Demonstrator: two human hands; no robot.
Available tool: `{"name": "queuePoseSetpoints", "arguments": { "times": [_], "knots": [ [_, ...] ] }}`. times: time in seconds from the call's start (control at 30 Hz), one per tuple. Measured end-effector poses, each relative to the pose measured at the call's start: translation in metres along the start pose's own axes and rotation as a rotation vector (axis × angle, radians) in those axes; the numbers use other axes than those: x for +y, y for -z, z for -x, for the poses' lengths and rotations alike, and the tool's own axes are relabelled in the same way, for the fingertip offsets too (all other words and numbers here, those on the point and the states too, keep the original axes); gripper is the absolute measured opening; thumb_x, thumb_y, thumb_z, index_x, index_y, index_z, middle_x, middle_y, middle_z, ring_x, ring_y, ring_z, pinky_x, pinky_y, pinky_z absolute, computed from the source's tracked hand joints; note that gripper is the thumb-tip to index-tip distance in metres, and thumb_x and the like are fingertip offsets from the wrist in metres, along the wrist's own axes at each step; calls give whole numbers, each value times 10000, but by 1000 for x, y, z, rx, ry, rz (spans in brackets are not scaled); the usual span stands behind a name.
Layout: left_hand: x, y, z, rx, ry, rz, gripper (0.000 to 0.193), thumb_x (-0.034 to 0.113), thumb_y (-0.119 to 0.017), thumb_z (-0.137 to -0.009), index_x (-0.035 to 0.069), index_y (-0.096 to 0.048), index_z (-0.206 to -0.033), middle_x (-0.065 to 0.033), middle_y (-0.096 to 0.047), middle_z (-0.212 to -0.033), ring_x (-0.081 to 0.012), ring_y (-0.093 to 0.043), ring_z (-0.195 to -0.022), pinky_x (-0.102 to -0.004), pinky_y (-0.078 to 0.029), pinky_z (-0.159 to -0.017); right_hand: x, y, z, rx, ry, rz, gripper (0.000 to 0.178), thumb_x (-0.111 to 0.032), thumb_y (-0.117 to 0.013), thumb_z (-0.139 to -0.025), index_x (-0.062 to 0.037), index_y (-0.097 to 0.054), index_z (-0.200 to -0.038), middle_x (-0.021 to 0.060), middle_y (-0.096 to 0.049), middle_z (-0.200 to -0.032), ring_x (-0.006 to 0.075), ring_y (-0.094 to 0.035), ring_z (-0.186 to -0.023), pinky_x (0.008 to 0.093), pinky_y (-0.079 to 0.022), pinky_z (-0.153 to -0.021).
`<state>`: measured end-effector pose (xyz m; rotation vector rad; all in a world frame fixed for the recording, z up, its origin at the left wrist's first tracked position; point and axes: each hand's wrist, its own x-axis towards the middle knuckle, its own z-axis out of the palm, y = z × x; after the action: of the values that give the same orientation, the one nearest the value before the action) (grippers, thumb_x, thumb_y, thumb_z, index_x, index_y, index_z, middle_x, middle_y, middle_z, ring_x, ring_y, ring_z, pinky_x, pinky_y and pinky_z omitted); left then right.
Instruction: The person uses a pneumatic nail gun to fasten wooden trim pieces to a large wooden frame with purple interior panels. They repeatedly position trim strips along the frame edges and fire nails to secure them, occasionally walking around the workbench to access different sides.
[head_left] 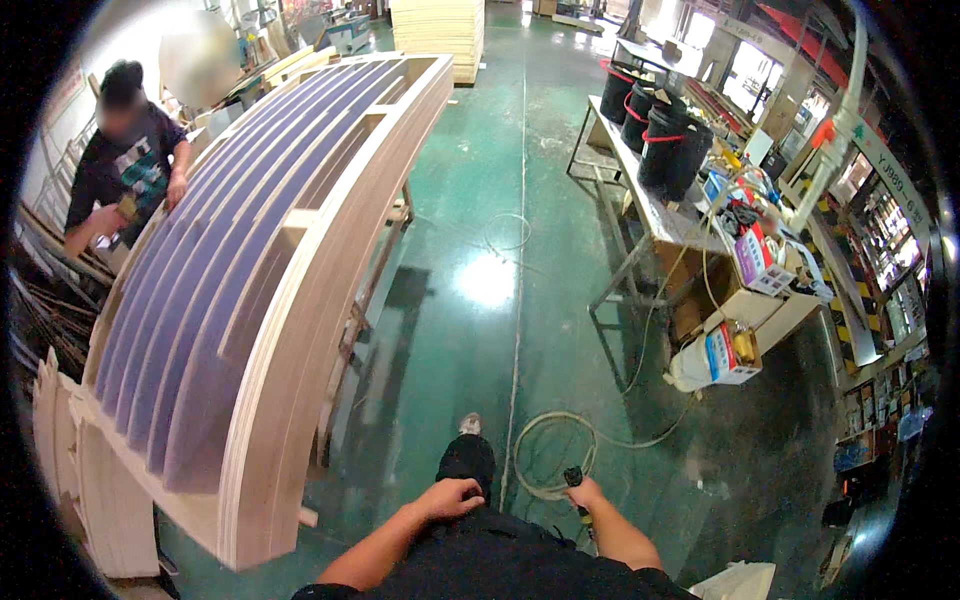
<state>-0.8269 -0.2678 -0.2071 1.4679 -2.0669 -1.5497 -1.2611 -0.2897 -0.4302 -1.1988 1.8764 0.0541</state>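
My left hand (450, 498) hangs in front of my dark trouser leg, its fingers loosely curled and nothing visible in them. Held in my right hand (588, 492) is a black tool (573, 477) whose knob-like end sticks up past the fingers. A yellowish part shows below the hand; the exact kind of tool is unclear. Just beyond that hand, a pale coiled hose (530, 487) lies on the green floor. To my left stands a large curved wooden frame (325, 300) with several parallel ribs and dark purple-grey panels between them, apart from both hands.
Across the frame, another person (125, 165) leans over its far edge, one hand on it. On the right, a workbench (635, 180) carries black buckets (675, 150) with red rims and boxes. Stacked pale boards (437, 40) stand at the back. Hose loops cross the floor.
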Motion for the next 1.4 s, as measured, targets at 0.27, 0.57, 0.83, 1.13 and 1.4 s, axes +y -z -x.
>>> {"name": "queuePoseSetpoints", "arguments": {
  "times": [0.27,0.57,0.83,1.13,1.4],
  "knots": [
    [-12,157,-166,43,-5,67,351,374,-661,-969,59,-685,-1122,-174,-736,-1064,-361,-702,-997,-440,-546,-860,-187,114,-81,-146,-175,-89,304,-230,-815,-795,-23,-689,-977,103,-684,-777,237,-648,-696,426,-501,-644],
    [-5,420,-326,325,45,-37,319,326,-686,-939,45,-695,-1089,-157,-739,-1037,-332,-708,-959,-433,-556,-833,-259,203,-218,-220,-193,-55,526,-249,-826,-754,18,-668,-1179,179,-717,-999,331,-706,-816,459,-558,-635],
    [-21,502,-482,300,81,-13,346,337,-664,-962,36,-674,-1134,-162,-729,-1007,-343,-697,-952,-446,-548,-832,-360,293,-373,-277,-140,18,405,-288,-770,-777,-33,-724,-1089,140,-730,-1036,269,-678,-927,432,-528,-749],
    [42,693,-555,411,36,-251,320,355,-683,-950,75,-670,-1106,-149,-697,-1035,-347,-680,-976,-459,-545,-830,-533,415,-668,-70,-69,469,353,-244,-761,-786,23,-741,-1015,144,-750,-903,282,-723,-813,440,-550,-754],
    [71,1003,-582,763,-88,-602,256,286,-740,-893,75,-671,-1019,-137,-672,-941,-343,-667,-909,-450,-539,-811,-813,509,-791,6,83,-196,216,-87,-776,-817,19,-646,-954,122,-653,-757,229,-633,-586,420,-497,-541]
  ]
}}
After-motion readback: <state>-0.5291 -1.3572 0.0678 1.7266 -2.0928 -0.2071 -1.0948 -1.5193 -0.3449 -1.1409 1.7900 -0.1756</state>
